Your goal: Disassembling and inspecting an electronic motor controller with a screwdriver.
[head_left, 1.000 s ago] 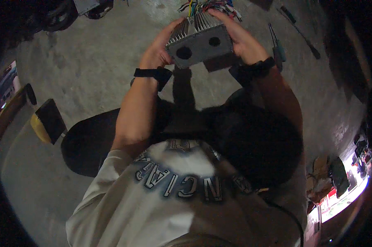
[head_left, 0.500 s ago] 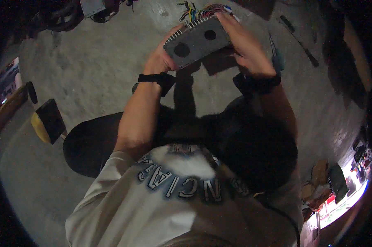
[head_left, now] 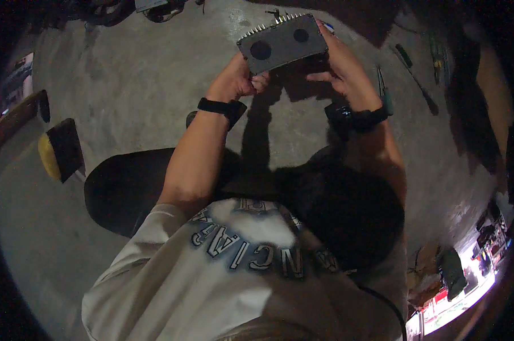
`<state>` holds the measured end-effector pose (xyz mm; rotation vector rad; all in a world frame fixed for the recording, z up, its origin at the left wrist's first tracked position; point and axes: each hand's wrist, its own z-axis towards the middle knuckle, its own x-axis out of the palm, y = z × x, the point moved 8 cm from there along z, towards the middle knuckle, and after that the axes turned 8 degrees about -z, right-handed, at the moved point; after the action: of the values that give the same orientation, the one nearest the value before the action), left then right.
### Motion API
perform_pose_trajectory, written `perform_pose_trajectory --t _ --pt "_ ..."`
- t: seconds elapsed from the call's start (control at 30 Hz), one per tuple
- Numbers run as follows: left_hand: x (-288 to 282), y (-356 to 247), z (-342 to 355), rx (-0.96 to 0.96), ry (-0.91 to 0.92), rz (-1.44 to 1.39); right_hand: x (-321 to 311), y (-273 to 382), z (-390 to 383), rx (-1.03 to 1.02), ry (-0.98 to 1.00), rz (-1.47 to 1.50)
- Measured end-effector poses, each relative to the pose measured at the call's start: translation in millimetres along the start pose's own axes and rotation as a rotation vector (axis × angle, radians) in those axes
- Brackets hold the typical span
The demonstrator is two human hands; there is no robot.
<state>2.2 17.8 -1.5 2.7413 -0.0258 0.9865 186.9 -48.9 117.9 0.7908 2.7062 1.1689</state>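
A grey rectangular box [head_left: 282, 44], an electronic unit by its look, is held up between my hands near the top of the view. Two dark round spots mark its flat face, and pale fin-like teeth line its far edge. My left hand [head_left: 237, 78] grips the near left corner with the fingers curled beneath. Along the right end lies my right hand [head_left: 341, 63], its thumb side against the box and one finger stretched out leftward below it. Only a bit of wiring shows behind the far edge; the rest is hidden.
On the concrete floor to the right lie a long thin tool [head_left: 422, 91], a green-handled tool [head_left: 385, 94] and another slim tool [head_left: 437, 59]. A yellow and black object [head_left: 63, 150] stands at the left. Dark coiled parts [head_left: 106, 12] lie at the far left.
The box has tilted and shifted slightly right and away from me, so the bundle of coloured wires has mostly dropped from sight. My right hand's finger has come out below it.
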Motion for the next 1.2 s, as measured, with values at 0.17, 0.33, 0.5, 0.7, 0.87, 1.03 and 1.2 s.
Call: perform_pose_trajectory --t 0.17,0.33,0.5,0.7,0.87,1.03,1.2 --pt "46.2 -14.1 -45.2 0.557 -0.406 0.434 -5.3 7.3 5.6 -0.022 -0.017 -0.153" --pt "55.9 -15.9 -49.6 0.782 -0.367 0.436 -20.3 -11.7 25.7 -0.014 0.007 -0.109" --pt "48.7 -26.9 -37.3 1.212 -0.397 0.447 -21.6 -6.7 15.2 0.025 -0.019 -0.124" --pt "60.8 -29.9 -41.1 1.242 -0.315 0.340 -35.0 -16.0 29.1 0.014 -0.057 -0.095" --pt "68.7 -27.4 -56.5 1.247 -0.332 0.328 -26.3 -8.4 25.5 0.026 -0.052 -0.082" --pt "73.1 -33.0 -69.7 1.320 0.045 0.300 -28.2 -11.8 34.9 0.014 -0.050 -0.007" --pt "119.0 -28.8 -101.4 1.606 0.125 0.658 -27.4 -11.4 43.4 0.029 -0.002 -0.012"
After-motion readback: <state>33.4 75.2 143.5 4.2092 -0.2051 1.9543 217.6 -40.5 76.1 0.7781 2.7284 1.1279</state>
